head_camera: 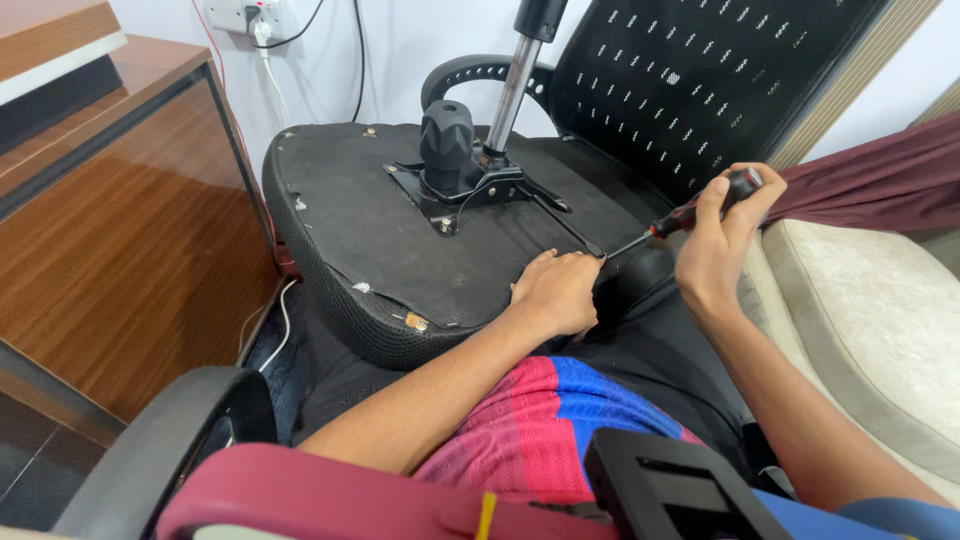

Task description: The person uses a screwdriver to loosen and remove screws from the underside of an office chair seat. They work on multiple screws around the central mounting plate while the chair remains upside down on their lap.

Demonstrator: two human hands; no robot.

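An overturned office chair lies in front of me, the black underside of its seat [350, 215] facing up. A metal mechanism plate [465, 190] with a black knob and a gas cylinder [510, 85] sits at the seat's middle. My right hand [720, 240] grips a screwdriver [690, 212] with a black and red handle; its tip meets the seat underside near the right edge. My left hand [555, 290] rests flat on the seat beside the tip, fingers curled close to it. The black mesh backrest [700, 80] stands behind.
A wooden cabinet [120, 220] stands at the left. A beige cushion [860, 320] and maroon cloth [880, 180] lie at the right. A wall socket [245, 15] with cables is at the back. A maroon and black chair armrest [300, 490] sits near me.
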